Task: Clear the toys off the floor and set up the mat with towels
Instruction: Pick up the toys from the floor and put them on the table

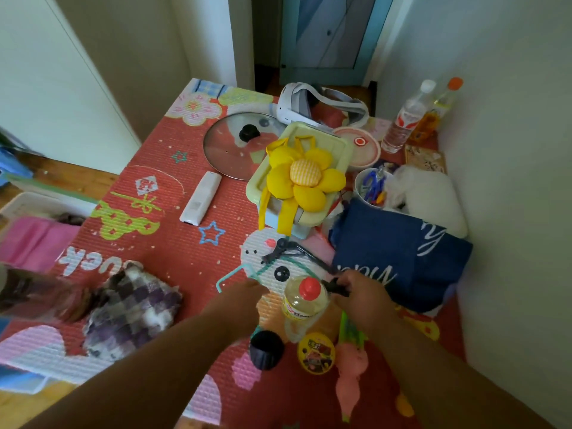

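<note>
R hand (pixel 356 292) gripping black tool (pixel 297 252), L hand (pixel 244 292) on mat (pixel 173 243)

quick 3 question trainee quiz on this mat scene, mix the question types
1. True or false: the yellow flower cushion rests on the pale green box.
2. The white remote lies nearest to: A) glass lid B) checked cloth C) navy bag
3. What colour is the cap of the bottle between the left hand and right hand?

Key: 1 true; 2 A; 3 red
</note>
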Tool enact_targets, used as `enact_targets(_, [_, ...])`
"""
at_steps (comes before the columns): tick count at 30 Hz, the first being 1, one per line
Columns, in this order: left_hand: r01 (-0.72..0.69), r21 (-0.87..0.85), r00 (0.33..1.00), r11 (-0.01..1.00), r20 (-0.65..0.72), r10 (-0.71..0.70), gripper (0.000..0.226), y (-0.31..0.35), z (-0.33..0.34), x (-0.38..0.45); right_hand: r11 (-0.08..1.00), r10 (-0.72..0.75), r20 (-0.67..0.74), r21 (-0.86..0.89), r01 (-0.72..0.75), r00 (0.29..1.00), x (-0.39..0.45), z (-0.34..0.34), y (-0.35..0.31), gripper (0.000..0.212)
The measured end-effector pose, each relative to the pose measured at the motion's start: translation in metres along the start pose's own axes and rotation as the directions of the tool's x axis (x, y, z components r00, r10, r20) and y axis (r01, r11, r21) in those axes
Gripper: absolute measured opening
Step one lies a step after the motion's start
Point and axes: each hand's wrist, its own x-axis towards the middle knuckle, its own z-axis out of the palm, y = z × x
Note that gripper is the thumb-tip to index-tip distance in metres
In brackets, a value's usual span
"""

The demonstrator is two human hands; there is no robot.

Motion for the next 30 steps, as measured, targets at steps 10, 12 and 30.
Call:
enact_targets(10, [-0.006,0.213,0.982,0.977,0.185,-0.034,0.067,-0.004,0.025,0.015,0.962,-0.017,-0.001,-0.271,0.016,1.0,0.013,0.025,-0.016,0.023])
enact_targets(12, [-0.012,0.204,0.985,0.979,0.169,-0.023,0.066,-0.004,0.026,0.014,0.952,-0.019,0.037,-0.304,0.03,0.999,0.017,0.026,-0.018,0.028])
enact_targets(30, [0.232,-0.23,0.877,0.945,-0.371,-0.306,0.038,-0.121,0.074,-0.212,0.8,-0.124,-0.662,0.374,0.47,0.739,-0.11,-0.04,-0.153,0.034])
